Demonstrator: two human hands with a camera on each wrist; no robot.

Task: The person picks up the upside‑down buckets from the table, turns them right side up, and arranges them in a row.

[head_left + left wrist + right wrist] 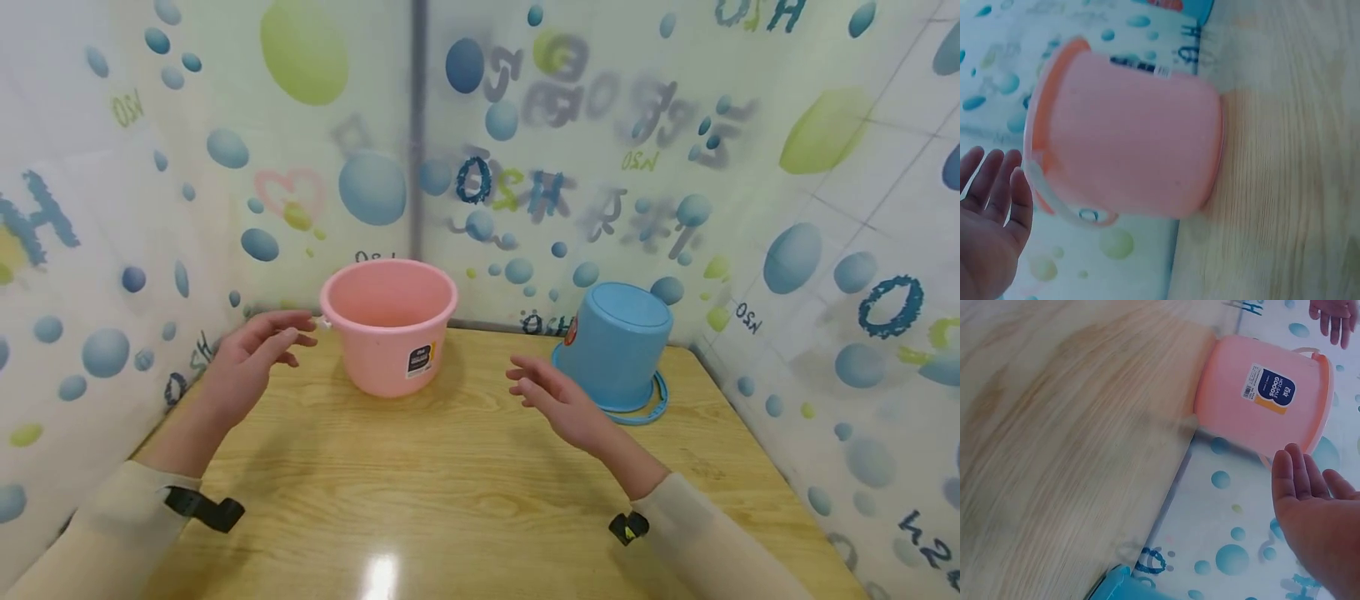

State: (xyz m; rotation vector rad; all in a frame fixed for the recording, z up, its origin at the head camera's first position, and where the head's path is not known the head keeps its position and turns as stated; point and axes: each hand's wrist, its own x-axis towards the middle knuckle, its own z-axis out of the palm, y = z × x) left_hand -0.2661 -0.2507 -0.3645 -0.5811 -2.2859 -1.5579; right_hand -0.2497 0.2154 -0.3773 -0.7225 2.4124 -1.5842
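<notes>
A pink bucket (386, 350) stands upright on the wooden table, its mouth facing up and a label on its front. Its pale handle (1060, 203) hangs down at the side in the left wrist view. Just left of the rim is my left hand (251, 354), fingers loosely extended, holding nothing. My right hand (558, 404) hovers over the table between the two buckets, palm turned toward the pink one, also holding nothing. A blue bucket (618, 346) sits upside down behind the right hand, its blue handle (656, 404) lying on the tabletop round its rim.
The wooden table (420, 492) meets a patterned curtain (367, 125) along its back edge. Similar printed sheets hang close on the left (67, 333) and right (840, 292). Each wrist carries a small black strapped device.
</notes>
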